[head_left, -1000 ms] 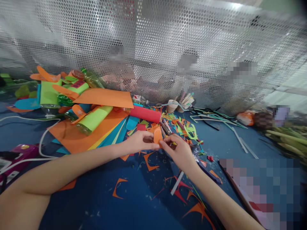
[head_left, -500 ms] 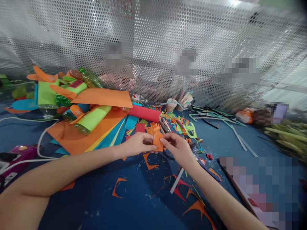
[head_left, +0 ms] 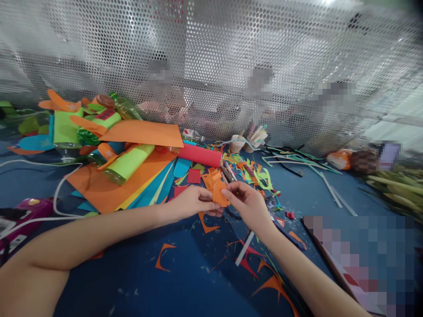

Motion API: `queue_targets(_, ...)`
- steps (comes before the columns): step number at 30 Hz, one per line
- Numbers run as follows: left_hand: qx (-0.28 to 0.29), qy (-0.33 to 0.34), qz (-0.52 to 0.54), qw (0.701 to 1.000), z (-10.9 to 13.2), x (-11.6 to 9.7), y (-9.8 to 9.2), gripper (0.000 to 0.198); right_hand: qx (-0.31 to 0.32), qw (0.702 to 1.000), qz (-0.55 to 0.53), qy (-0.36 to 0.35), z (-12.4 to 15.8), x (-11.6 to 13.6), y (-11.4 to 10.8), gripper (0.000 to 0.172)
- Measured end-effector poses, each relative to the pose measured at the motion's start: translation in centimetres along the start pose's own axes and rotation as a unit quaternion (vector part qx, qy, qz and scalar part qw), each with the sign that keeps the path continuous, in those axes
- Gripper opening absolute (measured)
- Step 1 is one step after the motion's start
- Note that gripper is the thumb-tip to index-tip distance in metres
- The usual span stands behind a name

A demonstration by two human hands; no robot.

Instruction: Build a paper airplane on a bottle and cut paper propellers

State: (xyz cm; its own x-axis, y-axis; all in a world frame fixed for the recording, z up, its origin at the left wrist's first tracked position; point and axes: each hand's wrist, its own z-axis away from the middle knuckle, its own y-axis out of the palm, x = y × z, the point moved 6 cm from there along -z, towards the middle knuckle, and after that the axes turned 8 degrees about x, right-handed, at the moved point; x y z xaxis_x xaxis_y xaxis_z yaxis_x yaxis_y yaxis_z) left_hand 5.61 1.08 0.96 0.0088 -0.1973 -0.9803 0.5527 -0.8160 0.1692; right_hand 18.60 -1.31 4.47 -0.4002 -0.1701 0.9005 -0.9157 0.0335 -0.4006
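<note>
Between my two hands, just above the blue table, is a small orange paper piece (head_left: 219,193). My left hand (head_left: 197,201) pinches its lower left side between thumb and fingers. On the right side my right hand (head_left: 243,198) grips it, thumb on the front face and fingers curled behind. Beyond the hands lies a red paper-wrapped roll (head_left: 200,155). A small red paper square (head_left: 194,176) rests on the table just behind my left hand. Colourful paper scraps (head_left: 254,171) are scattered behind my right hand.
Paper-covered bottles (head_left: 130,165) and orange sheets (head_left: 142,133) are piled at left, near a purple device (head_left: 33,211) with white cord. Cups of sticks (head_left: 256,141) stand before a perforated metal screen (head_left: 211,53). Orange offcuts (head_left: 274,284) and a white strip (head_left: 244,248) lie in front.
My left hand's fingers have shifted slightly lower on the orange piece, and its lower fingers show more. The whole view has moved a little.
</note>
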Motion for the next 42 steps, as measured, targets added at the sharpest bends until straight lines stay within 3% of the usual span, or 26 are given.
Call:
queue_targets(8,-0.01,-0.009,0.012,1.0,0.1,-0.2,0.1,0.023,0.008,1.0,0.009,0.004,-0.2,-0.3,0.1,0.023)
queue_targets(15,-0.055,0.031,-0.004,0.998,0.0,-0.6,-1.1,0.02,0.114,0.992,0.041,0.042,-0.2,-0.7,1.2,0.025)
queue_targets(21,-0.053,0.061,-0.038,0.996,-0.2,-1.2,-1.3,0.013,0.09,0.992,0.081,0.024,0.1,0.1,1.0,0.021)
queue_targets(31,-0.035,0.072,-0.057,0.995,-0.4,-1.6,-1.1,0.014,0.098,0.995,0.026,0.006,-0.2,-0.2,0.8,0.018)
queue_targets(42,-0.044,0.066,-0.048,0.996,-0.3,-1.2,-1.3,0.016,0.087,0.995,0.038,0.042,-0.2,-1.3,0.7,0.019)
